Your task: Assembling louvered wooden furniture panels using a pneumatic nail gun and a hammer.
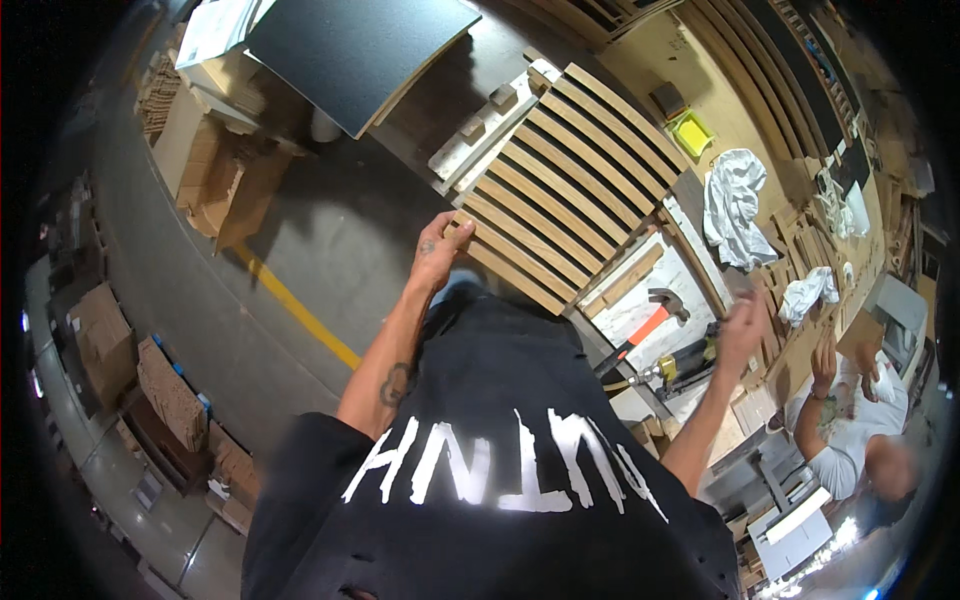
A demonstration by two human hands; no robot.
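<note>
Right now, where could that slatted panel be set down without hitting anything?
Bare floor between the yellow line and the slatted panel is free. The bench is crowded: hammer, drill, white rags.

Items I cannot make out from my station: right hand [742, 328], motion-blurred at four o'clock, its fingers indistinct, grip undeterminable. Slatted wooden panel [560, 185], near corner hidden under the left hand [436, 252] and the black shirt [500, 440]. Hammer [650, 322], handle end lost behind the shirt. Cardboard boxes [105, 340] at nine o'clock (bent by the lens rim), contents unseen.
</note>
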